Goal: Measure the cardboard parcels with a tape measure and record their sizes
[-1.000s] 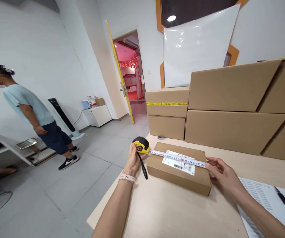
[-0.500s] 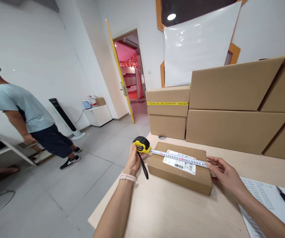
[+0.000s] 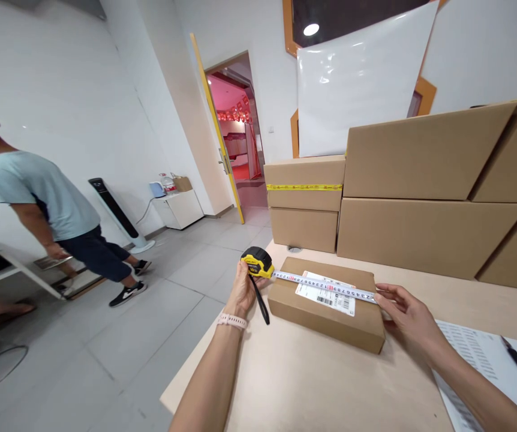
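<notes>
My left hand (image 3: 241, 292) grips the yellow and black case of a tape measure (image 3: 258, 262), whose black wrist strap hangs down. From the case the white blade (image 3: 316, 283) runs out across the top of a brown cardboard box (image 3: 325, 329) lying flat on the table. Beneath the blade is a white printed label (image 3: 324, 299), partly covered by it. My right hand (image 3: 405, 312) pinches the blade's far end at the box's right edge, thumb on top; some of its fingers are hidden behind the box's corner.
Larger cardboard boxes (image 3: 420, 231) are stacked along the table's (image 3: 294, 384) back. Printed sheets (image 3: 469, 354) and a pen (image 3: 516, 355) lie at the right. The table's left edge borders the grey floor. A person (image 3: 51, 198) is at the far left, near a tower fan (image 3: 117, 210).
Both hands, the tape measure and the box hold still. At the left, the person's legs and arm have shifted slightly.
</notes>
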The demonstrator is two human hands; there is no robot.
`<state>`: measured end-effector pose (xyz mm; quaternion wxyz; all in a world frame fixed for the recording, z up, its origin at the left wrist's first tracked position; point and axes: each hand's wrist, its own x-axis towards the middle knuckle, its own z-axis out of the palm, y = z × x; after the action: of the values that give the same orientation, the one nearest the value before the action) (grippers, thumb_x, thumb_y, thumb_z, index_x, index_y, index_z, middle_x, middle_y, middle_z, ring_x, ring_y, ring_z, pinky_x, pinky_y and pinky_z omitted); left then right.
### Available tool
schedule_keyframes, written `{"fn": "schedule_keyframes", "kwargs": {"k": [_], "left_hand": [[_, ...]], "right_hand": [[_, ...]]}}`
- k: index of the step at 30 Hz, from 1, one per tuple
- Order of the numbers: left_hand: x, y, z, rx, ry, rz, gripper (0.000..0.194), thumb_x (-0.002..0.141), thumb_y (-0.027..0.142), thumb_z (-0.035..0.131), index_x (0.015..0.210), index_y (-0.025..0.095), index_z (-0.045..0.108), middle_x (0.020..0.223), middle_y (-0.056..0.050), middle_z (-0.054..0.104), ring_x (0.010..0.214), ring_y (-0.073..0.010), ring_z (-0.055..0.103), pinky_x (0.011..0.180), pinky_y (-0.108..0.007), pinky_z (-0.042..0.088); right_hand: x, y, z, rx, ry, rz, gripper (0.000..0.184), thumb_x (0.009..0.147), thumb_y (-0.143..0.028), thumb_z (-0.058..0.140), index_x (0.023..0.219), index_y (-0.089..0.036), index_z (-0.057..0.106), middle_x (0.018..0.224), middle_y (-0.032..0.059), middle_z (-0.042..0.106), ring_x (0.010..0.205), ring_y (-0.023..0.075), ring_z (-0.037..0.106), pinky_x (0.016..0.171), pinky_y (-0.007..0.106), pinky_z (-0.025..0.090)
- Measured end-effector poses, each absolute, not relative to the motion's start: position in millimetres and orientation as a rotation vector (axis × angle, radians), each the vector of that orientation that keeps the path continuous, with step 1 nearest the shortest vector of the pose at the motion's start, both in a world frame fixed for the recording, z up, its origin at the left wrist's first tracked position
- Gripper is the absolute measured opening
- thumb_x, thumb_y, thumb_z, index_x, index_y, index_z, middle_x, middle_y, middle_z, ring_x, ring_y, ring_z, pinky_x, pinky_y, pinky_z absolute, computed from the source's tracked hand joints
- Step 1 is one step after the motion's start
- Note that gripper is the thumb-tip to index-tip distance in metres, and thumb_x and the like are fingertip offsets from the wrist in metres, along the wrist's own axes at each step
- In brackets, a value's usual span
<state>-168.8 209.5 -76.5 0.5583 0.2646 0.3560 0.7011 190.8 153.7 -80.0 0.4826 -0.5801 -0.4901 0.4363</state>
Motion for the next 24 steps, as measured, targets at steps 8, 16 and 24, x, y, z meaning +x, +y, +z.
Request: {"fn": "schedule_keyframes", "kwargs": {"k": [8, 16, 24], "left_hand": [[-168.6, 209.3, -76.1, 0.620, 0.852, 1.651, 0.039, 0.090, 0.040, 0.053, 0.124, 0.022, 0.047, 0.098, -0.006, 0.068, 0.073, -0.0186, 0.069, 0.062, -0.037, 0.060], [-168.4, 210.2, -76.0, 0.620, 0.861, 1.658, 0.039, 0.089, 0.041, 0.054, 0.124, 0.022, 0.048, 0.100, -0.006, 0.067, 0.074, -0.0187, 0.069, 0.060, -0.035, 0.059], [-164.5, 207.1, -67.8, 0.698, 0.860, 1.698, 0.031, 0.088, 0.039, 0.057, 0.112, 0.020, 0.052, 0.093, -0.004, 0.067, 0.066, -0.0166, 0.068, 0.057, -0.034, 0.059]], "right_hand": [[192.0, 154.8, -81.8, -1.422, -1.195, 1.078, 0.055, 0.068, -0.056, 0.069, 0.111, -0.021, 0.059, 0.114, 0.0129, 0.065, 0.100, 0.0287, 0.064, 0.063, 0.030, 0.057], [190.5, 152.8, -79.4, -1.402, -1.193, 1.072, 0.053, 0.070, -0.054, 0.069, 0.110, -0.021, 0.059, 0.118, 0.0140, 0.064, 0.101, 0.0299, 0.064, 0.062, 0.030, 0.057], [193.3, 155.2, -77.7, -1.404, -1.218, 1.054, 0.048, 0.072, -0.052, 0.066, 0.108, -0.021, 0.060, 0.115, 0.0114, 0.065, 0.101, 0.0281, 0.062, 0.065, 0.031, 0.057]]}}
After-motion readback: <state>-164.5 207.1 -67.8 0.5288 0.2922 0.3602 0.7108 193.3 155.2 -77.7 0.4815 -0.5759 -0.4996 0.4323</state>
